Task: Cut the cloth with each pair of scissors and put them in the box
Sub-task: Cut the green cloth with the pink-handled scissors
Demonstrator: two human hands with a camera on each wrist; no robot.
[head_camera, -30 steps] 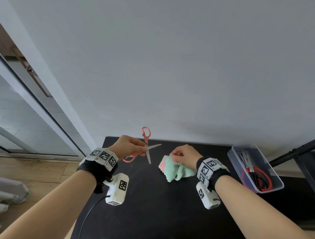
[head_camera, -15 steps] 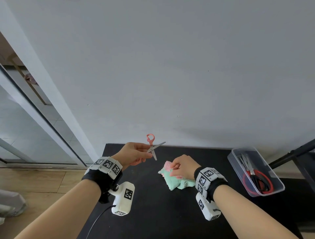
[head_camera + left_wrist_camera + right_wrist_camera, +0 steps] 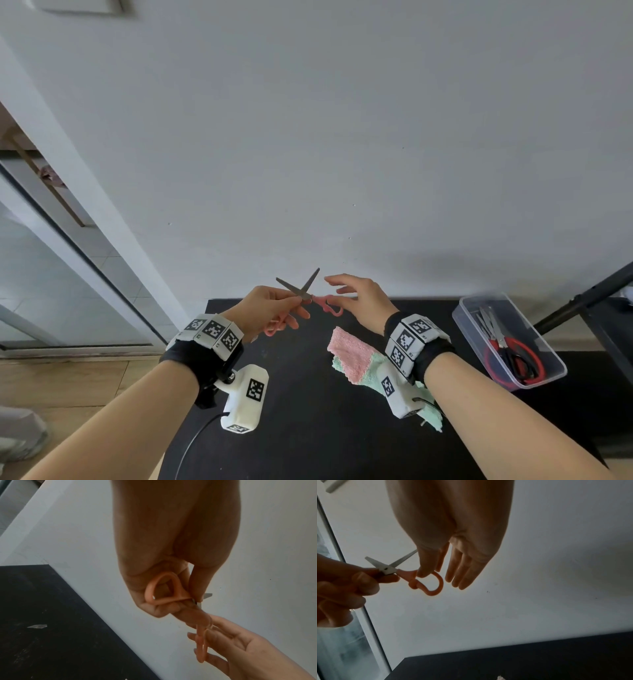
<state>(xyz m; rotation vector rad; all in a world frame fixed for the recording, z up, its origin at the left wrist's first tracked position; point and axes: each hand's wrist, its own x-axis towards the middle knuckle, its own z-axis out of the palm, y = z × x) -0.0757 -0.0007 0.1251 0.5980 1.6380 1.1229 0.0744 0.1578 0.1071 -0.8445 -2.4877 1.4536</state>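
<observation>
cloth: pink-and-mint terry cloth (image 3: 356, 359) lies flat on black tabletop (image 3: 308, 428), nearest, below both hands, partly under right wrist.
left hand (image 3: 267, 311): fingers curled round one loop and pinching the pivot of the small pink-handled scissors (image 3: 308, 296); blades spread, tips pointing up and away.
right hand (image 3: 363, 298): fingers straight and relaxed, thumb tip touching the free pink loop (image 3: 435, 584), nothing gripped yet.
axis: handles point right, toward right hand; likely a handover.
box: clear plastic box (image 3: 476, 308), far right, holds red and black scissors (image 3: 513, 356).
</observation>
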